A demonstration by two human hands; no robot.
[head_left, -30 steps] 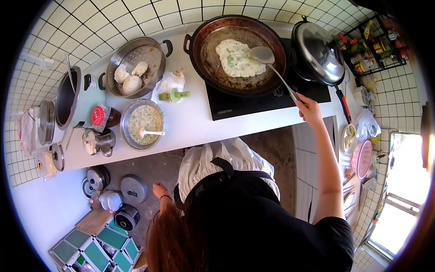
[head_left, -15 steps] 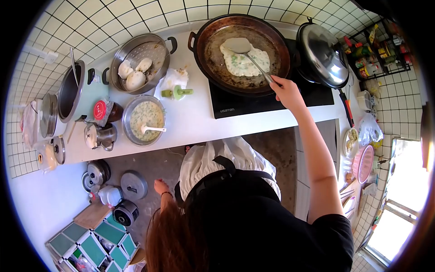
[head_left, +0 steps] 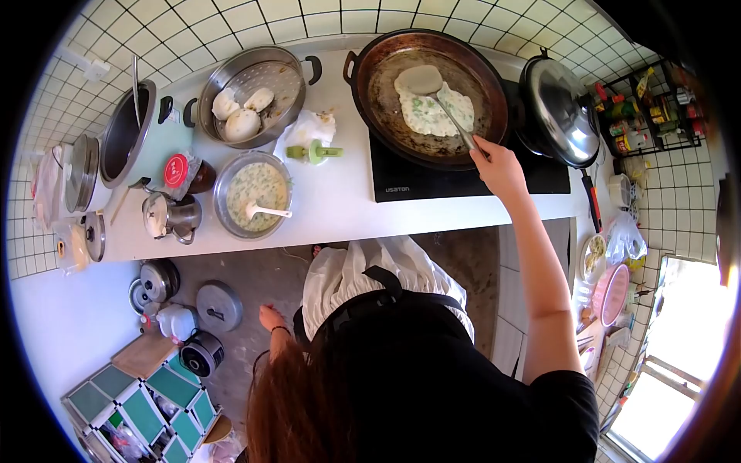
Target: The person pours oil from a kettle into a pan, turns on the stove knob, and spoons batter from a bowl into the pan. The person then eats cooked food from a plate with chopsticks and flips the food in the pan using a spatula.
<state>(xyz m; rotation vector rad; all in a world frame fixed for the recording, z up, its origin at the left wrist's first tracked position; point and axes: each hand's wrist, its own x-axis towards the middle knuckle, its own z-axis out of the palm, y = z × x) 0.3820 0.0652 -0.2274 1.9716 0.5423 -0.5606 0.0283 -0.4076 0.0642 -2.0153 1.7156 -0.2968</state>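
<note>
My right hand [head_left: 500, 166] is closed round the handle of a metal spatula [head_left: 455, 119]. The spatula's round blade rests on a pale, green-flecked pancake [head_left: 436, 108], near its upper left edge. The pancake lies in a wide, dark, browned pan [head_left: 386, 131] on a black induction cooker [head_left: 417, 187]. Down by my side, away from the counter, my left hand [head_left: 270, 317] hangs with its fingers curled in and nothing visible in them.
Left of the pan are a bowl of green-flecked batter [head_left: 253, 179] with a white spoon, a steamer pot [head_left: 266, 127] holding buns, a green-handled tool [head_left: 315, 152] and a metal pitcher [head_left: 174, 216]. A lidded wok [head_left: 562, 100] stands right. Pot lids and an appliance sit on the floor.
The view has shifted, moving the counter items rightward in the picture. The spatula stays on the pancake in my right hand; my left hand still hangs down.
</note>
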